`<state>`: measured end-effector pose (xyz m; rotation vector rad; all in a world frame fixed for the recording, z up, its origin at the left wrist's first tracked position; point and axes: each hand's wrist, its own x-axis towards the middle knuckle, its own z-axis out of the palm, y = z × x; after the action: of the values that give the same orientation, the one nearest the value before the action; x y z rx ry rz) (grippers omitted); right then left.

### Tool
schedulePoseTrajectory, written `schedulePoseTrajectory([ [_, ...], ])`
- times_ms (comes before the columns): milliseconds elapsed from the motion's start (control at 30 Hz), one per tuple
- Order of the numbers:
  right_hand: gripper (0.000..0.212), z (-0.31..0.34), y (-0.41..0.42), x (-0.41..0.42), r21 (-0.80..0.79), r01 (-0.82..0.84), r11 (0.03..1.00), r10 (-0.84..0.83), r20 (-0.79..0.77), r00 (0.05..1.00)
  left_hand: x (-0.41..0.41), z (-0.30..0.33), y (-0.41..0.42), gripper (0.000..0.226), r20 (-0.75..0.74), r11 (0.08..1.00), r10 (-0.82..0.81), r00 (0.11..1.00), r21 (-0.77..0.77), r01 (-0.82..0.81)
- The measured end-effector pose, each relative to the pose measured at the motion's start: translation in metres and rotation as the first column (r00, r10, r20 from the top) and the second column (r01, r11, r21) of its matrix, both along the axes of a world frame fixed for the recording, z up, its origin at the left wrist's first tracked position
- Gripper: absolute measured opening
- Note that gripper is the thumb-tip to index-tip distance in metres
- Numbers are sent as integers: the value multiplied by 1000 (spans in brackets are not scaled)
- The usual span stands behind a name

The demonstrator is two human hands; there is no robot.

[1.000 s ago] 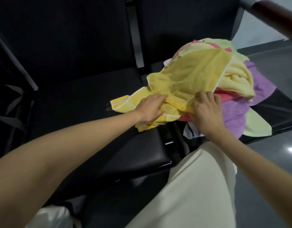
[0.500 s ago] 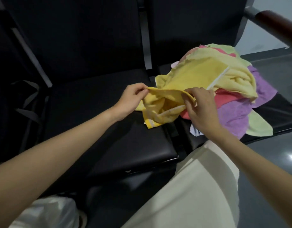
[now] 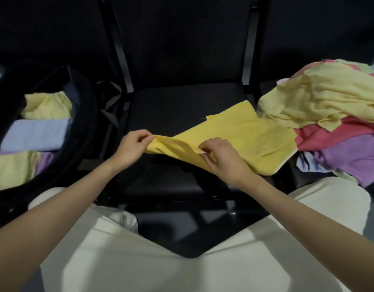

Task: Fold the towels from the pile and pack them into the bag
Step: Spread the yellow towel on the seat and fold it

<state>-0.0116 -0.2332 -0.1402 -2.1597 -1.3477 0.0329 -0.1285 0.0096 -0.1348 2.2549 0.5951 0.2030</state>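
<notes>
Two knees in my pale trousers [image 3: 122, 260] are the nearest thing, low in the view, with a white shoe [image 3: 124, 220] between them. Above them my left hand [image 3: 132, 147] pinches one corner of the yellow towel [image 3: 234, 140], thumb against curled fingers. My right hand [image 3: 221, 159] pinches the near edge of the same towel a little to the right, fingers bent on the cloth. The towel hangs between my hands and lies spread over the black seat [image 3: 167, 114] of the middle chair, its far right end touching the pile [image 3: 333, 114]. This pile of pale yellow, red, purple and light green towels lies on the seat at the right. At the left stands the open black bag [image 3: 80, 123], with folded towels in it: pale yellow, light blue, purple. Behind all are the dark chair backs [image 3: 182, 39].
</notes>
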Motion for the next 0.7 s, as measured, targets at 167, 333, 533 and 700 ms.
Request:
schedulePoseTrajectory([
  [167, 9, -8, 6, -10, 52, 78, 996, -72, -98, 993, -14, -16, -12, 20, -165, 987, -107, 981, 101, 124],
  [333, 4, -8, 4, -16, 92, 141, 986, -121, -199, 972, -4, -14, -43, 48, -35, 932, -346, 937, 97, 348],
  [533, 11, -5, -3, -20, 140, 234, 962, -197, -236, 951, 11, -7, -56, 21, 186, 989, -80, 979, 141, 54],
  [700, 39, -25, -39, -1, 58, 832, 551, -788, -291, 542, -9, -14, -39, 15, 243, 948, 304, 921, 15, -316],
])
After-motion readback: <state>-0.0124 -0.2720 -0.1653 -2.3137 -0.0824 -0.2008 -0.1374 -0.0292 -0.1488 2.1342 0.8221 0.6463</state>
